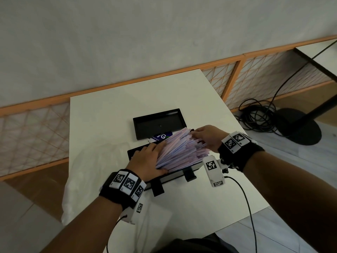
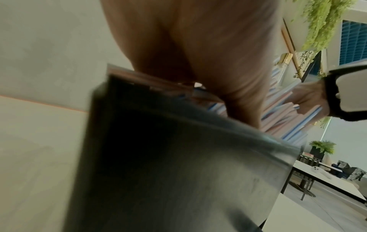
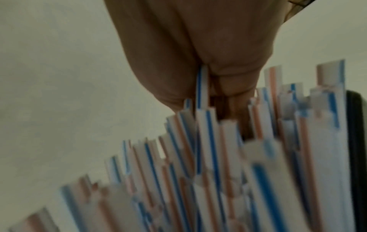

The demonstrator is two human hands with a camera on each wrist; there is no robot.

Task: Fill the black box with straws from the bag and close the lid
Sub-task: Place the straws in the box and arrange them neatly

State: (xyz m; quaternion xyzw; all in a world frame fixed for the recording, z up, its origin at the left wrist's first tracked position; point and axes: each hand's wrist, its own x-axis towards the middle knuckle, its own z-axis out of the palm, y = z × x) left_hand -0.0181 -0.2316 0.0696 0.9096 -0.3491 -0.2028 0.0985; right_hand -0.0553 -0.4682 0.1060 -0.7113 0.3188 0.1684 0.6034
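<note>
The black box point(image 1: 169, 177) stands on the white table point(image 1: 109, 115), heaped with paper-wrapped straws point(image 1: 182, 152) that rise above its rim. Behind it, the lid point(image 1: 158, 123) lies open. My left hand point(image 1: 147, 159) lies flat on the left end of the heap, fingers stretched over the straws. At the far right end my right hand point(image 1: 206, 136) curls its fingers onto the straw ends. The left wrist view shows the palm point(image 2: 198, 47) above the box wall point(image 2: 178, 157). In the right wrist view a blue-striped straw point(image 3: 202, 81) sits pinched between my fingers point(image 3: 188, 47).
A clear plastic bag point(image 1: 85, 176) droops over the table's left edge, and a blue label point(image 1: 162, 136) lies between box and lid. To the right, coiled black cables point(image 1: 259, 115) and a round stand base point(image 1: 299, 128) are on the floor. An orange-framed partition point(image 1: 233, 81) runs behind the table.
</note>
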